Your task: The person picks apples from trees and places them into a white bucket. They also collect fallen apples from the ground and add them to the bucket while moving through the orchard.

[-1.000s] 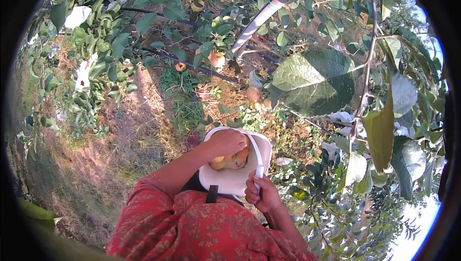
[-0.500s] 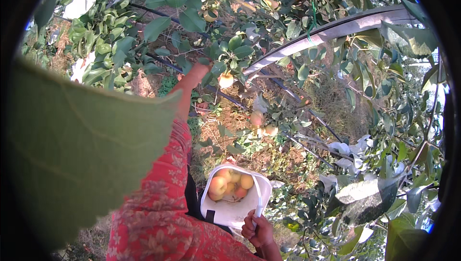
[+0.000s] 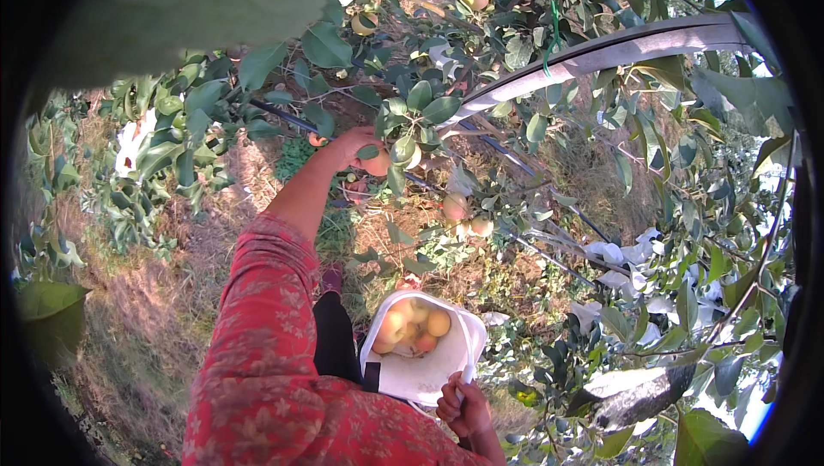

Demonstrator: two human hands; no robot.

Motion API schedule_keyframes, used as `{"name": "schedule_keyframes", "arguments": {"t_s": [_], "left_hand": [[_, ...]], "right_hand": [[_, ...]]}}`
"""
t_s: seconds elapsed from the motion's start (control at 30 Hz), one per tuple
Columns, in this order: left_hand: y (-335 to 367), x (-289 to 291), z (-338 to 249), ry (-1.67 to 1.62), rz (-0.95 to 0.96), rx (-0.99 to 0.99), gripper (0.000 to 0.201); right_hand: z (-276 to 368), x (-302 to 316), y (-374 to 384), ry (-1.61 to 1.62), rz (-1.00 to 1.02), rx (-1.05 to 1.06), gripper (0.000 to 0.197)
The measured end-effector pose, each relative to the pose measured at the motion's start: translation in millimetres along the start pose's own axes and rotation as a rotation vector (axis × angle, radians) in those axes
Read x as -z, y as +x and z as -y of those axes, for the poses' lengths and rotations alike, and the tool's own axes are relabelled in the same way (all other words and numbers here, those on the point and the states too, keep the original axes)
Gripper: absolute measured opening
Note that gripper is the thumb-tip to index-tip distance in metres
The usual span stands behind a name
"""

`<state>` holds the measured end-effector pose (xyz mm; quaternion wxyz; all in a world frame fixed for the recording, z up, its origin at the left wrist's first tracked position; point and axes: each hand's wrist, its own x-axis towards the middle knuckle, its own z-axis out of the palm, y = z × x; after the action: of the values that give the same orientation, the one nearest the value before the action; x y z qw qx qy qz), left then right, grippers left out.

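My left hand [image 3: 354, 147] reaches far in among the leaves, its fingers closed around a yellow-red apple [image 3: 376, 163] beside a leafy twig. Part of that hand and the apple are covered by leaves. Another pale apple [image 3: 415, 157] shows just right of it, half behind a leaf. Below, my right hand [image 3: 463, 406] grips the handle [image 3: 469, 370] of a white bucket [image 3: 419, 382]. Several yellow and orange apples [image 3: 395, 326] lie inside the bucket.
A thick grey branch [image 3: 601, 56] arches across the upper right. Dark thin pipes or poles [image 3: 506, 157] run slantwise under the foliage. More apples [image 3: 456, 207] hang right of centre. A large blurred leaf [image 3: 197, 3] fills the upper left. White scraps [image 3: 622, 253] lie among the right-hand leaves.
My left hand has come slightly nearer, and an apple now shows in its grasp. The big blurred leaf has shifted from the left side to the top. My right hand keeps the bucket handle.
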<state>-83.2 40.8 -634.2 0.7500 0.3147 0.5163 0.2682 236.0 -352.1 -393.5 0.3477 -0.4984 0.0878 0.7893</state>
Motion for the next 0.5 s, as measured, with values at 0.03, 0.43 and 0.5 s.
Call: {"name": "schedule_keyframes", "arguments": {"t_s": [0.03, 0.43, 0.5], "left_hand": [[3.9, -2.4, 0.7, 0.061, -0.018, 0.007, 0.038], [-41.4, -32.8, 24.8, -0.181, -0.125, -0.013, 0.032], [-87.7, -57.7, 23.5, -0.323, 0.014, -0.017, 0.028]], "right_hand": [[0.1, -0.6, 1.5, -0.002, -0.001, 0.001, 0.016], [-2.3, -7.9, 1.9, 0.005, 0.058, 0.045, 0.015], [-2.0, -7.7, 3.4, 0.041, 0.021, 0.019, 0.014]]}}
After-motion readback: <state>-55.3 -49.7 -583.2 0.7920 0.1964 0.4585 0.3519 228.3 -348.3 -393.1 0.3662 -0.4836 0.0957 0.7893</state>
